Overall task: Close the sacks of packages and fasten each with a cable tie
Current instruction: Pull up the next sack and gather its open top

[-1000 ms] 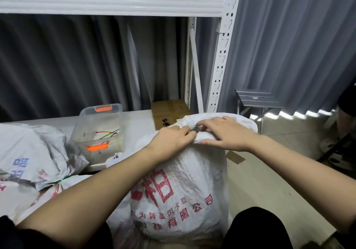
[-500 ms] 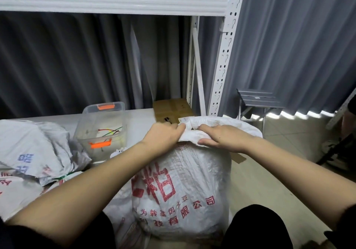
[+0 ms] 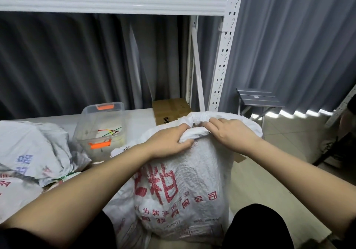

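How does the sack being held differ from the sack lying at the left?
The held sack stands upright and bulging; the left sack lies slumped and creased. Both hands, left hand and right hand, grip the held sack's mouth; nothing touches the left sack. Both are white woven sacks with red print.

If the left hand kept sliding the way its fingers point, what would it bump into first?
Probably the right hand. The left hand grips the sack's rolled rim, its fingers pointing right along it, and the right hand holds that same rim close by, apparently at similar depth.

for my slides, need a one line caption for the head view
Both hands, left hand and right hand, grip the rolled mouth of a white woven sack with red print.
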